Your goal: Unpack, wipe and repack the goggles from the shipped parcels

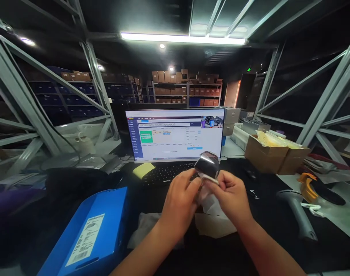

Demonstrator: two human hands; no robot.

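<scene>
Both hands meet in front of the monitor [175,134], above the desk. Between them is a dark, glossy, curved item [206,164] whose exact kind I cannot make out. My left hand [182,195] grips its lower left side, fingers bent. On the other side, my right hand [231,191] pinches its lower edge with thumb and curled fingers. Clear plastic wrapping [212,205] hangs below the item between the hands. Under it lies a pale brown piece of paper or packaging [215,226]. A translucent plastic bag [147,226] rests beside my left forearm.
A blue bin [108,226] with a printed label stands at the left. Behind the hands are a black keyboard [166,174] and a yellow pad [143,170]. To the right are a barcode scanner [300,216], tape dispenser [310,188], mouse [250,174] and cardboard box [264,155].
</scene>
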